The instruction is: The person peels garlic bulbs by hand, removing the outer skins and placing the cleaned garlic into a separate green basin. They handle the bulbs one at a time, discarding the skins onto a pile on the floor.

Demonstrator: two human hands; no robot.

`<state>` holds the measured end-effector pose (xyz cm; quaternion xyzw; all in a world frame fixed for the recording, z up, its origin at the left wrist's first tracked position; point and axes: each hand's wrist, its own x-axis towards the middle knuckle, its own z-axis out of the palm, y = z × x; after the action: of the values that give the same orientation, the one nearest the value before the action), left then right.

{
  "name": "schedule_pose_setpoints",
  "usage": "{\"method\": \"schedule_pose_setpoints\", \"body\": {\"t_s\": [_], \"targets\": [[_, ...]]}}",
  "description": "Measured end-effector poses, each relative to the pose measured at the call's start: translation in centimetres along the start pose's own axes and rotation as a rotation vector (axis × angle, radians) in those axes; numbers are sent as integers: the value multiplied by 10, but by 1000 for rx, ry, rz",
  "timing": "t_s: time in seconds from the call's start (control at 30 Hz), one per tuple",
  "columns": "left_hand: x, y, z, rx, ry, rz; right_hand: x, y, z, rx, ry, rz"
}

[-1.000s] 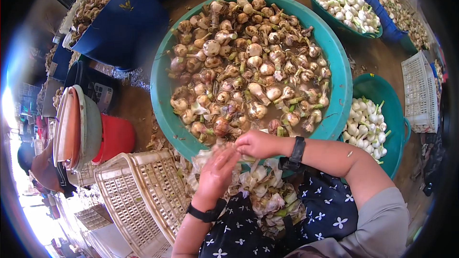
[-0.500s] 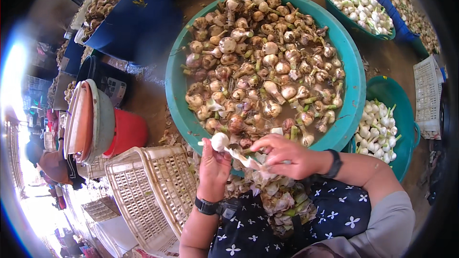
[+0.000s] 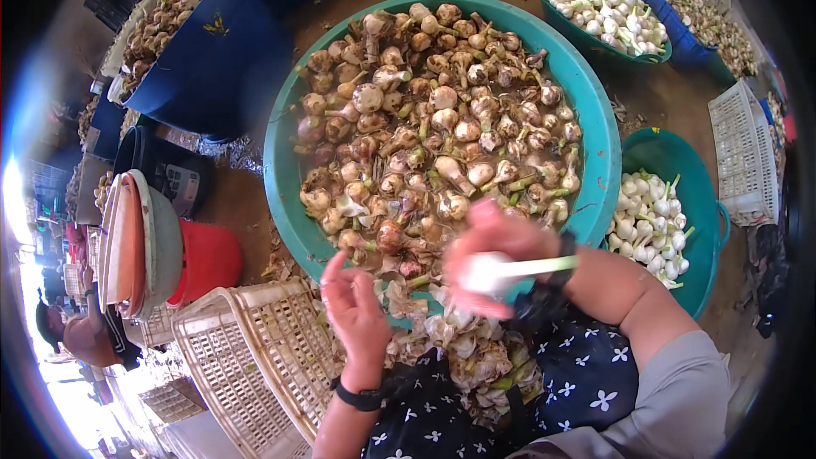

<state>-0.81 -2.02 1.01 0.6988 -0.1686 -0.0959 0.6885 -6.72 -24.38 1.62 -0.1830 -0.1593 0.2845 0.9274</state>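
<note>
Over the dark, flower-printed cloth (image 3: 586, 365) on the person's lap lies a heap of papery garlic skins (image 3: 480, 365), pale with bits of green among them. Beside it the left hand (image 3: 359, 314) is open, fingers parted and slightly bent, a black band (image 3: 361, 399) at its wrist. The right hand (image 3: 501, 238), too blurred for me to make out each finger, grips a clean white garlic bulb (image 3: 489, 274), its long stem (image 3: 544, 267) pointing right across the wrist, green at the tip. Both hands are by the near side of a big teal tub (image 3: 603, 170), where brown-stained, unpeeled bulbs (image 3: 442, 98) crowd together. To the left I see a cream slatted crate (image 3: 238, 365) tilted near that tub, and to the right a smaller teal tub (image 3: 688, 161) with peeled bulbs (image 3: 650, 229) inside. Beyond the crate stand a red bucket (image 3: 208, 259) and some stacked basins (image 3: 160, 246). Farther off, a blue bin (image 3: 217, 59) brims with brownish garlic (image 3: 174, 17), an oval teal basket (image 3: 567, 23) of white bulbs (image 3: 599, 8) sits away to the right, and another person (image 3: 91, 336) shows at far left
</note>
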Motion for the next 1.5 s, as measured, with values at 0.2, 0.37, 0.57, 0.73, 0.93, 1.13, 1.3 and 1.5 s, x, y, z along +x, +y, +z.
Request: {"method": "schedule_pose_setpoints", "body": {"t_s": [0.2, 0.37, 0.57, 0.73, 0.93, 1.13, 1.3, 1.5], "targets": [[-3, -18, -2, 214, -27, -266, -27, -61, -110, -1542, 1206, 286], [0, -22, 3, 67, -72, -377, -7, -26, -162, -1915, 1398, 730], [-2, -20, 14, -608, -110, -734, 58, 24, -51, -760, 1014, -172], [6, -24, 5, -392, 157, -605, 50, 49, -22, -1899, 501, -208], [1, -18, 1, -218, 64, -625, 48, 62, -14, -2203, 275, 21], [3, -21, -9, -329, -127, -441, 54, 57, -30, -559, 842, 276], [5, -1, -18, 343, -443, -123, 41, 57, -42, -1054, 646, 206], [-4, -10, -19, 560, -229, 215, 49, 53, -31, -144, 784, 148]]}}
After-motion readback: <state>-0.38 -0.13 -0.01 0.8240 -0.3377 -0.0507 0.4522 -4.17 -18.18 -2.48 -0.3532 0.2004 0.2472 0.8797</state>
